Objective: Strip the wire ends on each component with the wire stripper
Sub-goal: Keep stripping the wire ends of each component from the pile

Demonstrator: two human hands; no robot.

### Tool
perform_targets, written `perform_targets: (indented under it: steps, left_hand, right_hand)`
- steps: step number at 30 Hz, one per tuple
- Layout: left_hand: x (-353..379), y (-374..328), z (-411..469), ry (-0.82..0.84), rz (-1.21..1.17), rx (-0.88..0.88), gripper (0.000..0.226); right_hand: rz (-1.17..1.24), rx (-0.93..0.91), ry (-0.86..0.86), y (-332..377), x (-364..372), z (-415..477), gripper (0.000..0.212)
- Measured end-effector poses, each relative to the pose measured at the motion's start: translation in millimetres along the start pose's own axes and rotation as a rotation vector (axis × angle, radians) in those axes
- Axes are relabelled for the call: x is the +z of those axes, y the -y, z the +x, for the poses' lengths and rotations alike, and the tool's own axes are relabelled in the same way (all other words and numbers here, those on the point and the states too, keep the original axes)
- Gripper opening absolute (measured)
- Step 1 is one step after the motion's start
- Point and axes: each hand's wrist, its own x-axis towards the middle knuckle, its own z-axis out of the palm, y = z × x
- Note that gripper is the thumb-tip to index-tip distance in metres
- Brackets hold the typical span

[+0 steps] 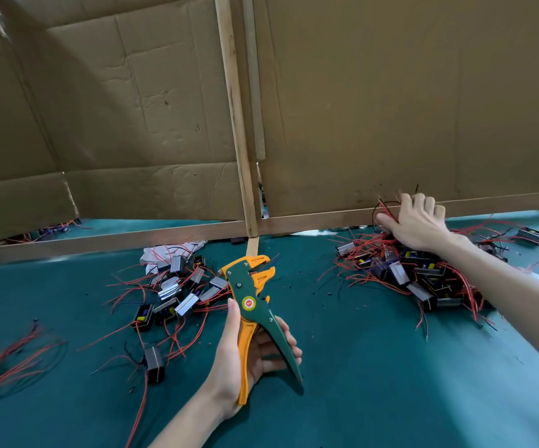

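Observation:
My left hand point(248, 354) grips the handles of a green and orange wire stripper point(251, 287), held upright over the teal table, jaws pointing away and nothing between them. My right hand point(415, 223) reaches far right over a big pile of black components point(423, 279) with red and black wires. Its fingers are closed around a bunch of red and black wires point(386, 208) lifted above the pile. A smaller pile of components point(180, 295) with red wires lies left of the stripper. One single black component point(154, 363) sits nearer to me.
A teal cloth point(374, 367) covers the table. Cardboard panels on wooden frames point(239, 124) wall off the far side. More red wires point(9, 357) lie at the left edge, and loose components point(531, 234) at the far right. A white cloth point(154, 253) lies behind the left pile.

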Motion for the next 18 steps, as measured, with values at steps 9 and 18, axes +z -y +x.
perform_targets:
  steps: [9,18]
  left_hand:
    - [0,2,2,-0.105,-0.076,0.109,0.085]
    - [-2,-3,1,-0.266,-0.068,0.259,0.080]
  right_hand:
    - [0.117,-0.874,-0.215,139,25,-68,0.039]
    - [0.317,-1.221,0.095,245,69,-106,0.039]
